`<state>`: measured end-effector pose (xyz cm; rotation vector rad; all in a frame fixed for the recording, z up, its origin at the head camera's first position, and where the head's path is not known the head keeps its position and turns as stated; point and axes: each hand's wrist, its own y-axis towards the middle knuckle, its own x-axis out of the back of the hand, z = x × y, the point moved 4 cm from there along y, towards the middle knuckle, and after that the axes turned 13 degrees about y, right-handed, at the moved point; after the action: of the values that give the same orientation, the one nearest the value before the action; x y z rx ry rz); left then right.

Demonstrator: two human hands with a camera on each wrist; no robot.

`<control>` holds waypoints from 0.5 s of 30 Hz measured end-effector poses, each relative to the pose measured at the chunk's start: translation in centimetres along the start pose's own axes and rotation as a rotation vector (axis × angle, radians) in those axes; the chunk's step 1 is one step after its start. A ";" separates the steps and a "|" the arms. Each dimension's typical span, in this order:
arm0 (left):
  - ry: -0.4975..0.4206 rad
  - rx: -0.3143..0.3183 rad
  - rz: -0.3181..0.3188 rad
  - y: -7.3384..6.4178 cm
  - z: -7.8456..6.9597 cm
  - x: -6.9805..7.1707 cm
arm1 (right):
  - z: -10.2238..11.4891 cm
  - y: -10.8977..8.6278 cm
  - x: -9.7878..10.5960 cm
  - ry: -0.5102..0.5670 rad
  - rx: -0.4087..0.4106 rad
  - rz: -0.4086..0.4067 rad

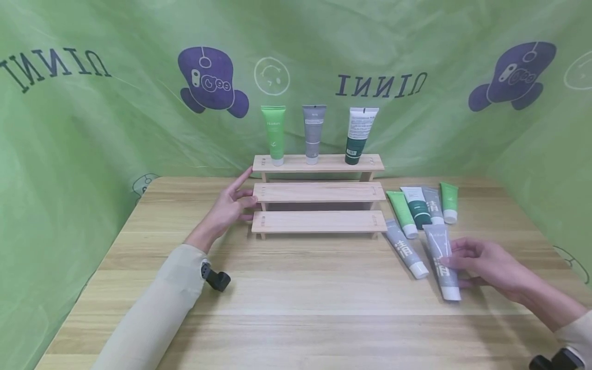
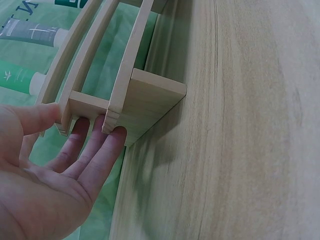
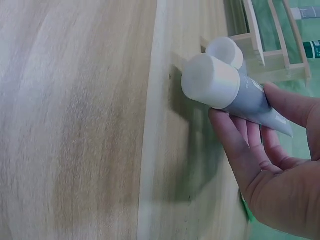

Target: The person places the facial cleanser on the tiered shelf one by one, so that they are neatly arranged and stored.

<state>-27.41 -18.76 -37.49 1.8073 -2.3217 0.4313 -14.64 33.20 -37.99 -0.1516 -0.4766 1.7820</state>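
At the right of the table, my right hand [image 1: 492,264] pinches a grey squeeze tube [image 1: 442,259] with a white cap. The right wrist view shows that grey tube [image 3: 250,102] between thumb and fingers, cap end outward and above the tabletop. With extended fingers my left hand [image 1: 226,208] touches the left end of a three-tier wooden display stand [image 1: 319,222]. Up close, the left hand [image 2: 60,175] has its fingertips against the stand's end pieces. On the top tier stand a green tube [image 1: 275,133], a grey tube [image 1: 314,133] and a white and dark green tube [image 1: 361,134], caps down.
Beside the stand's right end lie several more tubes: a grey one [image 1: 405,249], a green one [image 1: 401,213], a white and dark green one [image 1: 416,205], another grey one [image 1: 432,204] and another green one [image 1: 449,203]. A green printed cloth [image 1: 139,128] hangs behind the wooden table [image 1: 300,298].
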 end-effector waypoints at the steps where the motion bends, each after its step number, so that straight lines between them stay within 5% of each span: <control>1: 0.000 0.000 0.000 0.0 0.0 0.0 | 0.0 0.0 -0.1 0.007 0.006 0.001; 15: -0.002 -0.003 -0.006 0.0 0.0 0.0 | 2.1 0.0 -1.3 0.009 0.148 -0.042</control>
<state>-27.36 -18.78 -37.50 1.8140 -2.3169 0.4254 -15.03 31.48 -36.25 -0.0459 -0.3378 1.7678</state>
